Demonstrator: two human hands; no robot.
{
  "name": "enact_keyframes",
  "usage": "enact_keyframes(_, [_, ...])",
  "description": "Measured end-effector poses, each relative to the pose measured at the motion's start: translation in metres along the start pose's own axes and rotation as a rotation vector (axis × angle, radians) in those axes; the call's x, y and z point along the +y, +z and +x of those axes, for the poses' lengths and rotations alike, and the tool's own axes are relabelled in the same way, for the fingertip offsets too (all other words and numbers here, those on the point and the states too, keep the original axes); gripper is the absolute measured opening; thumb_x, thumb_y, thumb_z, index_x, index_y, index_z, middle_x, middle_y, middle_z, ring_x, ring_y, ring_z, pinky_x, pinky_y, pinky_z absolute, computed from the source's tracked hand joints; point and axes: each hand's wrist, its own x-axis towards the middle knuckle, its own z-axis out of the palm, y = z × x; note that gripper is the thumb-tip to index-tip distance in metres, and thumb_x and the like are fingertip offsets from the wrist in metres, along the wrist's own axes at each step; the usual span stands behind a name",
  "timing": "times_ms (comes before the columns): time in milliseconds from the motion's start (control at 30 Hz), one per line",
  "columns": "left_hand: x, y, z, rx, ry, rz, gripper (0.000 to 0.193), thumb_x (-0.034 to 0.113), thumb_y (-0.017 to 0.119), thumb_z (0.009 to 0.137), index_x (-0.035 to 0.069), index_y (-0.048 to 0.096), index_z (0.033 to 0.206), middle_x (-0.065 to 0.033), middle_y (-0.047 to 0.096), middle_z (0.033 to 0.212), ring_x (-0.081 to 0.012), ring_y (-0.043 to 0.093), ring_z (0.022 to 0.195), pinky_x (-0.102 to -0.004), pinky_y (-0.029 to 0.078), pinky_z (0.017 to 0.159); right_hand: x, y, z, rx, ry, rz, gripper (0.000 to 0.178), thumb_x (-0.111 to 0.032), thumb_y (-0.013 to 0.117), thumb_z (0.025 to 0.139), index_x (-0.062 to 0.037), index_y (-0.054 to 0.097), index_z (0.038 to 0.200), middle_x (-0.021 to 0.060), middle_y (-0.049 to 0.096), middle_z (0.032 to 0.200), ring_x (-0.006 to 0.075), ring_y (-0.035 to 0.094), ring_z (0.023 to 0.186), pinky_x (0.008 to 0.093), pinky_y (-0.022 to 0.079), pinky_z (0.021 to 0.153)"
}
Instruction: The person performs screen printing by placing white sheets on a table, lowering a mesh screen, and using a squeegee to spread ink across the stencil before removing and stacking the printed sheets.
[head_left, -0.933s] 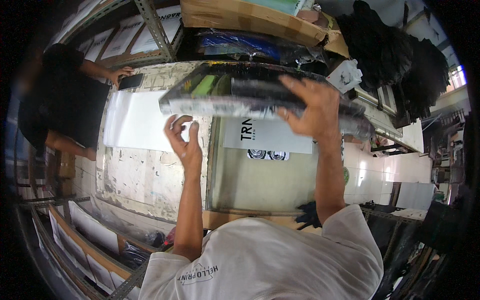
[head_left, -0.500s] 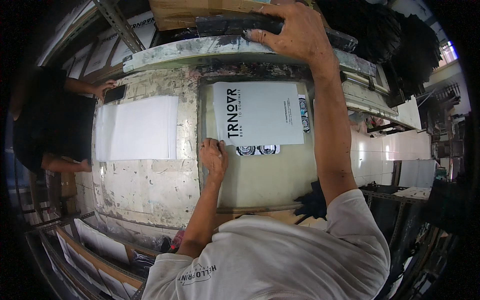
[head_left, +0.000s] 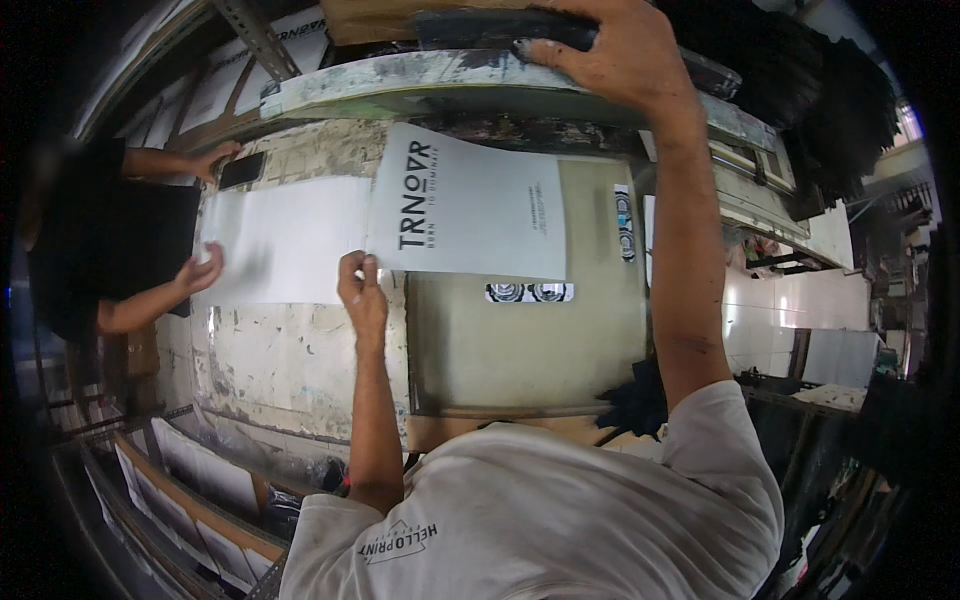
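Note:
My left hand (head_left: 362, 295) pinches the near left corner of a white sheet printed in black (head_left: 490, 215). The sheet is lifted at its left end and spans from the pale printing bed (head_left: 520, 360) toward a stack of plain white sheets (head_left: 285, 240). At the far side, my right hand (head_left: 640, 65) grips a black, ink-stained bar (head_left: 470, 30) lying along the raised paint-smeared frame (head_left: 400, 78); some of its fingers are out of sight. Two patterned sticker strips lie on the bed, one near the sheet's lower edge (head_left: 528, 292), the other to its right (head_left: 625, 222).
A person in black (head_left: 100, 230) stands at the left, one hand by a dark phone (head_left: 241, 171), the other over the white stack's left edge. A black cloth (head_left: 637, 400) hangs at the bed's near right corner. Shelves (head_left: 200, 480) stand at lower left.
My left hand has drawn the printed sheet leftward off part of the bed, raising its left end. My right hand keeps its grip. The other person's near hand has come up toward the stack.

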Motion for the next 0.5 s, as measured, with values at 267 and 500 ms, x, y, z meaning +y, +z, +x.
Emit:
enact_keyframes(267, [-0.085, -0.134, 0.026, 0.286, 0.006, 0.18, 0.018, 0.013, 0.058, 0.099, -0.005, 0.061, 0.095, -0.0098, 0.06, 0.086, -0.0206, 0.052, 0.082, -0.0353, 0.044, 0.078, -0.017, -0.016, 0.0, -0.037, 0.096, 0.029, 0.048, -0.036, 0.085, 0.069, -0.0064, 0.077, 0.106, 0.0186, 0.071, 0.105, 0.0353, 0.065, 0.104, 0.0422, 0.05, 0.093])
enact_keyframes(500, [-0.05, -0.135, 0.019, 0.822, 0.449, 0.533, 0.038, 0.014, 0.071, 0.092, -0.004, 0.059, 0.123, -0.0189, 0.062, 0.12, -0.0345, 0.056, 0.112, -0.0464, 0.045, 0.098, 0.032, 0.024, -0.004, 0.049, -0.061, -0.067, 0.055, -0.044, 0.085, 0.073, -0.0077, 0.076, 0.113, 0.0166, 0.075, 0.105, 0.0281, 0.072, 0.094, 0.0388, 0.054, 0.087])
